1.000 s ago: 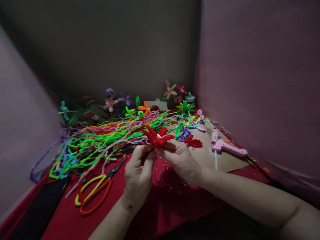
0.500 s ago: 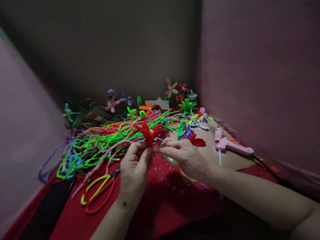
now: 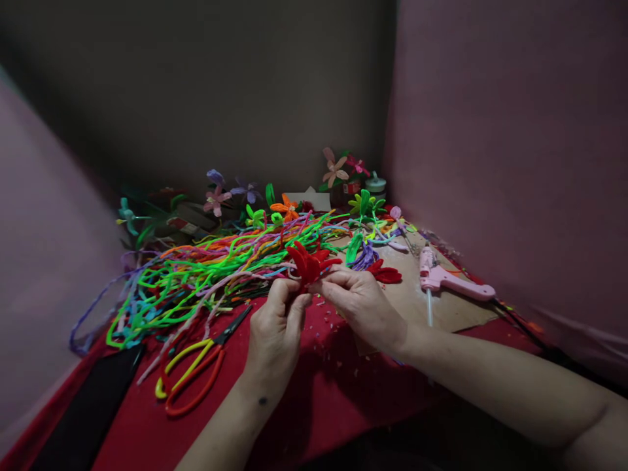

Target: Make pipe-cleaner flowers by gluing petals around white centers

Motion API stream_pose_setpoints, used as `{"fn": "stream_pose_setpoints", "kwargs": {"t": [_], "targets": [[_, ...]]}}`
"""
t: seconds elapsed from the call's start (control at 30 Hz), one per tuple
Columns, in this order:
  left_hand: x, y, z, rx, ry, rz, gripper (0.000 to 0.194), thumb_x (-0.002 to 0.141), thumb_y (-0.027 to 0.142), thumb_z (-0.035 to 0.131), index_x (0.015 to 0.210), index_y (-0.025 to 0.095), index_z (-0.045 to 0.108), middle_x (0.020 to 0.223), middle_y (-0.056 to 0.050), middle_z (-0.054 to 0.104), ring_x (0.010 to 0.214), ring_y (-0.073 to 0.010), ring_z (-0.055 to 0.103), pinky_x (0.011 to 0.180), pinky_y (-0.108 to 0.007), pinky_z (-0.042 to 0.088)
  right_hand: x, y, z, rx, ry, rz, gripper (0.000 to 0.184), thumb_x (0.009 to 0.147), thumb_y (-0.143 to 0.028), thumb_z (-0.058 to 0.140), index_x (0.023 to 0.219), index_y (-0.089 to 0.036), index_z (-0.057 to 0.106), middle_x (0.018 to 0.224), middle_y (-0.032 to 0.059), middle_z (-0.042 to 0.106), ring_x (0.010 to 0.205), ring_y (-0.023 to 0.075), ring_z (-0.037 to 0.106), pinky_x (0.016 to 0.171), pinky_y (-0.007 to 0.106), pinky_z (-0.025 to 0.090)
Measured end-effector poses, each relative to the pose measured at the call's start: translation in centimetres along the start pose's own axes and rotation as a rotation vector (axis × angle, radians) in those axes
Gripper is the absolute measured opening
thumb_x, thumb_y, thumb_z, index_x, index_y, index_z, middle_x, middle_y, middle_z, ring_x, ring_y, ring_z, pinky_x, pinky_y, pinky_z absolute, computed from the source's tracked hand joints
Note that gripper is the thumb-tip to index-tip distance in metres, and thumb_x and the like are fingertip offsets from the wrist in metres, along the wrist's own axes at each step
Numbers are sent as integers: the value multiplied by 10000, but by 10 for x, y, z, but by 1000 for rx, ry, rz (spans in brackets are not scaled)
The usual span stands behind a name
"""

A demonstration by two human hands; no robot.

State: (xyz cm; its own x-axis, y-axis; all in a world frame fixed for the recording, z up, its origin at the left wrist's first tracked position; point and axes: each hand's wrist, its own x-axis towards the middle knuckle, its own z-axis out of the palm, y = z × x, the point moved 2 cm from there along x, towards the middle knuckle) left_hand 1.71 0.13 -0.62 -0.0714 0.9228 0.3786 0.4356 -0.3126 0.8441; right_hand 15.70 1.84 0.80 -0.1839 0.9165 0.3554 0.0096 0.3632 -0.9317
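A red pipe-cleaner flower (image 3: 308, 261) with several fuzzy petals is held up over the front of the table. My left hand (image 3: 277, 330) is closed, its thumb and fingers pinching the flower's base from the left. From the right, my right hand (image 3: 366, 304) pinches at the same base, its fingertips almost touching the left ones. The stem end is hidden by my fingers. Just behind the flower spreads a heap of colourful pipe cleaners (image 3: 196, 281), mostly bright green. Another set of red petals (image 3: 387, 273) lies beyond my right hand.
Scissors (image 3: 199, 376) with yellow and red handles lie left of my left hand, near a black flat object (image 3: 93, 405). A pink glue gun (image 3: 441, 278) rests on a cardboard sheet (image 3: 456, 314) at right. Finished flowers (image 3: 335, 169) and a lidded jar (image 3: 375, 186) stand at the back.
My left hand and the red flower have shifted right, and the hands are closer together. The flower has turned, its petals now more bunched. More of the scissors' blades shows.
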Motion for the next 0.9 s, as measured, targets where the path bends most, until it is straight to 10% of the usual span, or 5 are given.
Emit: {"fn": "stream_pose_setpoints", "kwargs": {"t": [0.4, 0.9], "targets": [[-5, 4, 4, 128, 9, 355, 148, 843, 146, 500, 955, 210, 573, 799, 6, 587, 700, -107, 549, 659, -207, 428, 0, 21, 10, 217, -3, 46, 148, 807, -253, 576, 789, -203, 714, 759, -5, 585, 811, 134, 510, 721, 253, 384], [-5, 7, 0, -501, 4, -158, 76, 772, 244, 621, 743, 176, 606, 583, 47, 504, 515, -53, 397, 461, -161, 304, -7, 13, 10, 173, -18, -66, 165, 793, -261, 611, 917, -201, 702, 938, 36, 627, 870, 155, 565, 810, 297, 450]]}}
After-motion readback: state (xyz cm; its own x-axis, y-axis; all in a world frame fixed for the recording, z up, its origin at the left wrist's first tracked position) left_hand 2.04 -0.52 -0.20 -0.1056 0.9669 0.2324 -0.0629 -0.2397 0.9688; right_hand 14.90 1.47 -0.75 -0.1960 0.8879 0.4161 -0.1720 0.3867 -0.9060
